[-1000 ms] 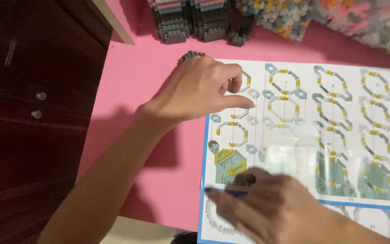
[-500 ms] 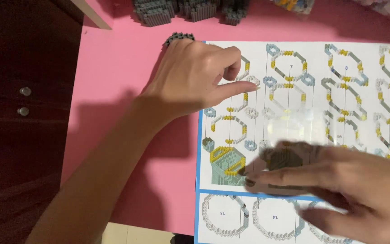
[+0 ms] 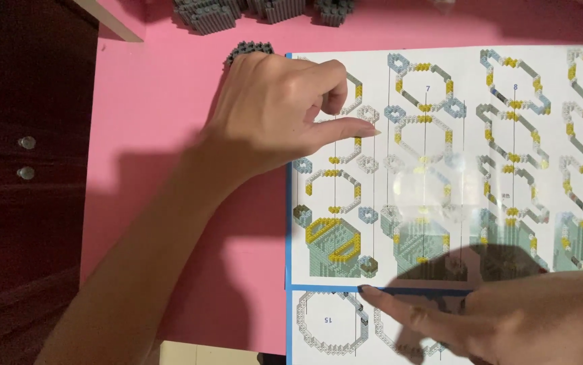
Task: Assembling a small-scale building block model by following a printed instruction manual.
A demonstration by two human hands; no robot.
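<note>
The white printed building-brick instruction sheet (image 3: 453, 176) lies on the pink counter (image 3: 170, 101), filling the frame's right; the view has closed in on it since a second ago. My left hand (image 3: 278, 115) pins its upper-left corner, forefinger extended, grasping nothing. My right hand (image 3: 508, 318), empty, has slid lower right, pointing at the blue divider.

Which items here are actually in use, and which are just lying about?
In use:
- instruction sheet, both hands on it
- left hand
- right hand

Lying about:
- grey brick builds at the top edge
- small grey brick piece
- dark cabinet
</note>
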